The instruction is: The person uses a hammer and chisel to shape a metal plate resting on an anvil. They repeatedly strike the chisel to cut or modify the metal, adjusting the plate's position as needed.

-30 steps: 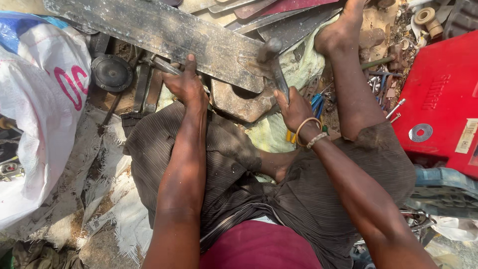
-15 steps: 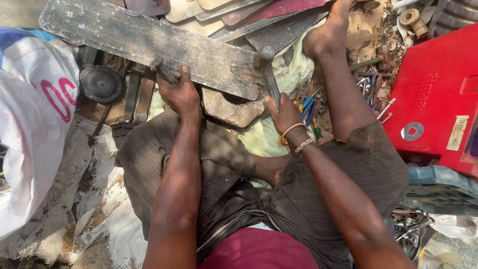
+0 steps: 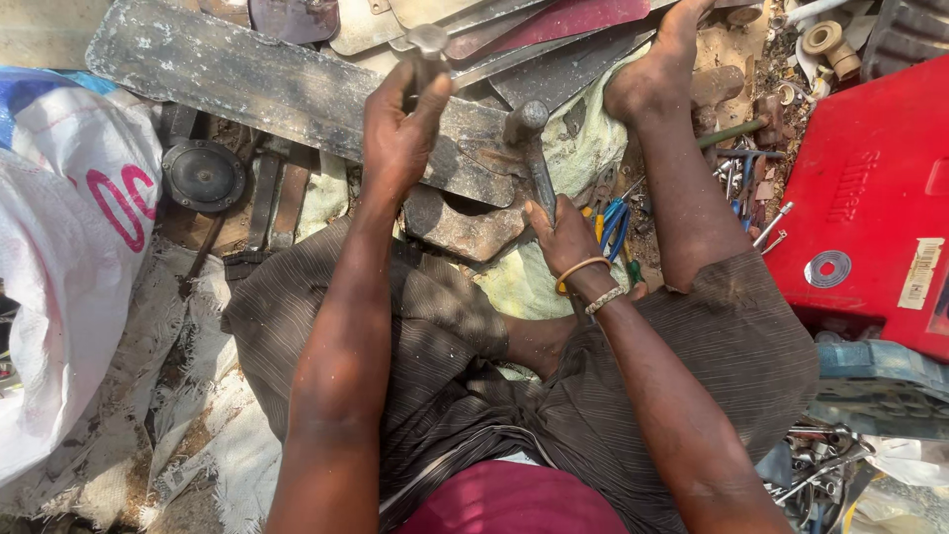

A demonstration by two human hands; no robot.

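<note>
I sit on the ground with a long grey metal blade (image 3: 267,84) lying across in front of me. My left hand (image 3: 400,124) is closed around an upright metal punch (image 3: 427,44) whose round top sticks out above my fist, set on the blade. My right hand (image 3: 565,235), with bands on its wrist, grips the handle of a hammer (image 3: 529,133); its head hovers just right of the punch, above the blade's end. My bare right foot (image 3: 657,74) rests beyond the blade.
A white sack (image 3: 69,247) lies at the left, next to a round black disc (image 3: 203,176). A red metal box (image 3: 870,218) stands at the right. Blue-handled pliers (image 3: 613,222) and several small tools and metal scraps lie around my right leg.
My left hand has let go of the blade's near edge, lifted and now holds the punch upright on the blade. The hammer in my right hand stays near the blade's end.
</note>
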